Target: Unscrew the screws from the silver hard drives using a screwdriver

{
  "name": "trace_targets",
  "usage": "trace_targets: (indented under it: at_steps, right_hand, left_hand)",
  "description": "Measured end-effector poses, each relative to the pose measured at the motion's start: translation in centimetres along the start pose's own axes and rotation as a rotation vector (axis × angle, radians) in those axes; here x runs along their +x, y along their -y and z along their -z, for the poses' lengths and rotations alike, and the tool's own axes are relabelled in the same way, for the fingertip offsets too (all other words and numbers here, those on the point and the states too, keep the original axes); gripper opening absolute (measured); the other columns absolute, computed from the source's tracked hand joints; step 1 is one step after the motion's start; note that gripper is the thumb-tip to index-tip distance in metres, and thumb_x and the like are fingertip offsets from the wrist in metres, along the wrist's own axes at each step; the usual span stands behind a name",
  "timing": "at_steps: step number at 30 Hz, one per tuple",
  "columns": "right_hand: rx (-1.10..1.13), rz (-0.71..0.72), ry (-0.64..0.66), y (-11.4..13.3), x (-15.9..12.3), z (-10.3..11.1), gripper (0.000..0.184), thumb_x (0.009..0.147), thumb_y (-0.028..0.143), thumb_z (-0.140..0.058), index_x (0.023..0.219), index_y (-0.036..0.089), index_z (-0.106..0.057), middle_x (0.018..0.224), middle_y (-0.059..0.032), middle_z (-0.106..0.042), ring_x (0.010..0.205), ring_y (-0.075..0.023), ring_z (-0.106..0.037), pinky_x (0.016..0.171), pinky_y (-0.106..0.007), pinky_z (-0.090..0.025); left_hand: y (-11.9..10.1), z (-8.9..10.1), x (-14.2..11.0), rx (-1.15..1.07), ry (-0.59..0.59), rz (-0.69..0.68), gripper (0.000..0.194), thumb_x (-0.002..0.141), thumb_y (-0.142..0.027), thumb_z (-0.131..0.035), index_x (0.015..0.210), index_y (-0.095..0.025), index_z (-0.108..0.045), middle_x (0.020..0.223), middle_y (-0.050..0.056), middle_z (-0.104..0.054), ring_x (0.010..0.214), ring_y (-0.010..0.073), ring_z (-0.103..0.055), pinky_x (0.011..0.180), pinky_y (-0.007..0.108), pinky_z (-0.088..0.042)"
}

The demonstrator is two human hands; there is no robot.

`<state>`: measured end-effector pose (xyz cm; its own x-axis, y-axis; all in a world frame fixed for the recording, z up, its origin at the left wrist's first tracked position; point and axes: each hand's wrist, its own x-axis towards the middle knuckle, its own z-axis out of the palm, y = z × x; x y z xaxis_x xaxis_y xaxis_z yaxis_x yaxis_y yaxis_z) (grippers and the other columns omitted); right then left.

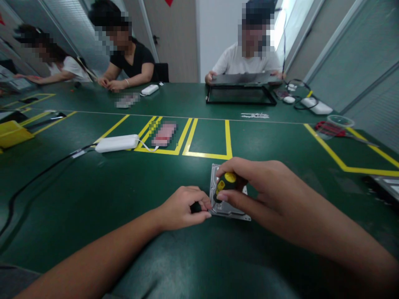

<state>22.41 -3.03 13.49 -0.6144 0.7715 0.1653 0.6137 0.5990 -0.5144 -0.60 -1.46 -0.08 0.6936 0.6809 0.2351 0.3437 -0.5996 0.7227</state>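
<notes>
A silver hard drive (232, 211) lies flat on the green table (124, 199) in front of me. My right hand (258, 187) is closed around a screwdriver with a yellow and black handle (227, 181), held upright over the drive's left part. My left hand (183, 207) is curled at the drive's left edge, its thumb and fingers pinched on something small and dark that I cannot make out. Most of the drive is hidden under my right hand.
A white power brick (116, 143) with cables lies at the left, beside yellow tape boxes (207, 139). Three people sit across the table; one holds a laptop panel (241, 94). A yellow bin (12, 133) stands far left, red tools (330, 128) far right.
</notes>
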Motion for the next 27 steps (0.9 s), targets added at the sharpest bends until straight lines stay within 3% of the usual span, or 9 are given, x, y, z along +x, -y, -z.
trace_targets:
  at_steps: [27]
  right_hand:
    - [0.018,0.036,0.000,-0.48,-0.11,0.41,0.020,0.095,0.033,-0.056,0.110,0.022,-0.063,0.089,0.0006,-0.069,0.071,-0.0106,-0.061,0.062,-0.024,-0.040]
  left_hand:
    - [0.13,0.68,0.30,-0.060,0.077,0.033,0.013,0.082,-0.025,-0.070,0.092,-0.018,-0.065,0.082,0.000,-0.067,0.076,0.0137,-0.064,0.076,0.026,-0.048]
